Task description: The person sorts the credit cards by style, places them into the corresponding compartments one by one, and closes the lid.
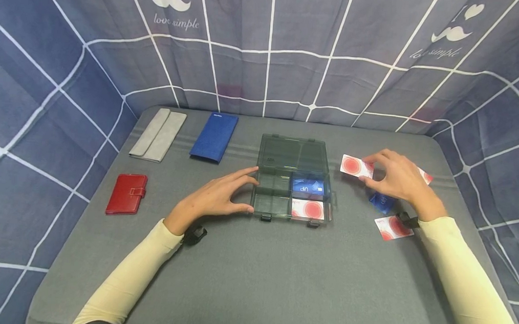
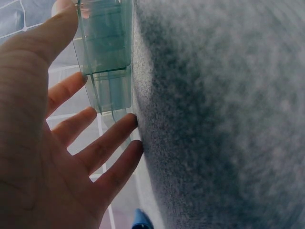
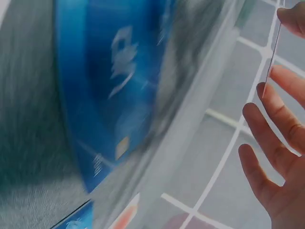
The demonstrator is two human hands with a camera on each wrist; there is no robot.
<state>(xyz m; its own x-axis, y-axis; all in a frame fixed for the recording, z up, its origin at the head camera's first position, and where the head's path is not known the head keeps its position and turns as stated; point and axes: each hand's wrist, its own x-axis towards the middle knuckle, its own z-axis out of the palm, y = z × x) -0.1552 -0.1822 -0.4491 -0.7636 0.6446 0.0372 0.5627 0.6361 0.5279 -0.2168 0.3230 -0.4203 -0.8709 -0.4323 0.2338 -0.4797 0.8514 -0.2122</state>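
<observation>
The left hand [image 1: 215,196] lay flat and open against the clear box [image 1: 291,181] in the middle of the desk [image 1: 253,279]. The right hand [image 1: 399,181] pinched a white card [image 1: 356,166] above the desk's right edge.

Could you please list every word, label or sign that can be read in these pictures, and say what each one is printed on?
"love simple", under a white moustache sign: backdrop cloth, upper left.
"love simple", partly creased, under a moustache: backdrop cloth, upper right.
"VIP", seen upside down: blue card in the box.
Small print on the white card with red circle in the box: too small to read.
Small label on the blue pouch: unreadable.
</observation>
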